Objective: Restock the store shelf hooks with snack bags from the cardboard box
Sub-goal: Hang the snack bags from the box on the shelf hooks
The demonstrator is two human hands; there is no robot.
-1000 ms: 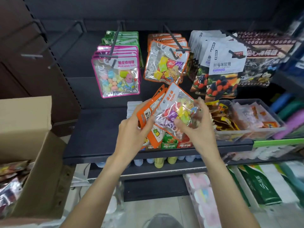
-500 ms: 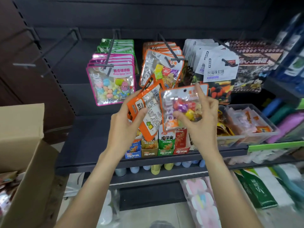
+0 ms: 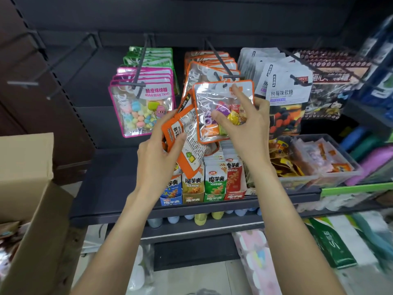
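Observation:
My right hand [image 3: 244, 122] pinches an orange-edged clear candy bag [image 3: 209, 103] and holds it upright, its top edge just below the tip of the middle hook [image 3: 232, 77]. Several matching orange bags [image 3: 204, 67] hang behind it on that hook. My left hand [image 3: 159, 154] grips a small stack of the same orange bags [image 3: 185, 143], tilted, with their printed backs toward me. The cardboard box [image 3: 27, 188] stands open at the lower left, with snack packets [image 3: 8, 235] showing inside.
Pink candy bags [image 3: 142, 109] hang on the hook to the left, white bags [image 3: 285, 86] on the right. Two bare hooks [image 3: 23, 83] jut out at far left. Small cartons [image 3: 204, 184] and a clear bin [image 3: 314, 160] sit on the shelf [image 3: 110, 184] below.
My right hand has pulled one bag off the stack and raised it up to the middle hook's tip. My left hand rose slightly with the other bags.

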